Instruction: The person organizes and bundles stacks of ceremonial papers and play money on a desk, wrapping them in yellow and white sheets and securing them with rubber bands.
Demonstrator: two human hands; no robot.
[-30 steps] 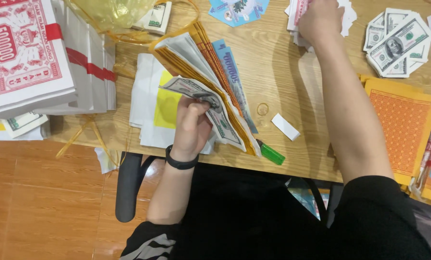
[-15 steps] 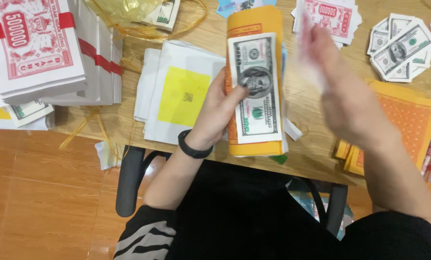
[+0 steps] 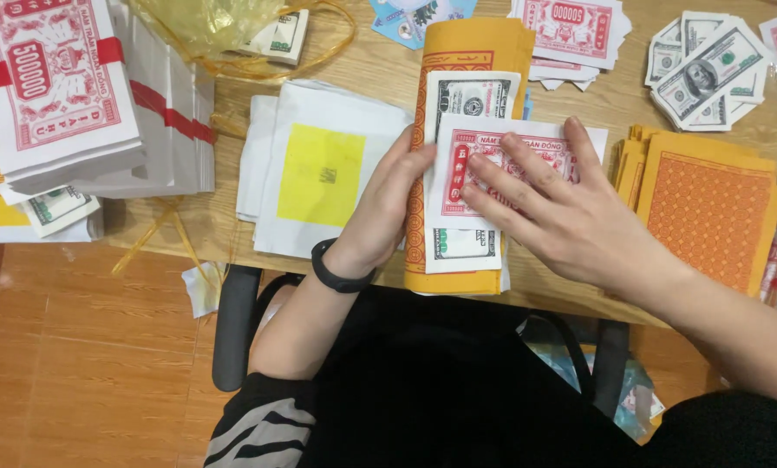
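A thick stack of orange paper sheets (image 3: 475, 43) lies upright in the middle of the wooden table (image 3: 380, 69). On it rests a grey-green banknote-style sheet (image 3: 471, 100), and across that a red-and-white note sheet (image 3: 484, 152). My left hand (image 3: 384, 204), with a black wristband, grips the stack's left edge. My right hand (image 3: 553, 208) lies flat with fingers spread on the red-and-white sheet, pressing it down.
White paper with a yellow square (image 3: 319, 173) lies left of the stack. Banded bundles of red-and-white notes (image 3: 50, 87) sit far left. Orange patterned sheets (image 3: 709, 208) and loose grey-green notes (image 3: 709, 74) lie right. A yellow plastic bag (image 3: 206, 22) is at the back.
My right hand came down from the back of the table and laid a red-and-white sheet across the stack. The left hand turned the stack upright and now holds its side.
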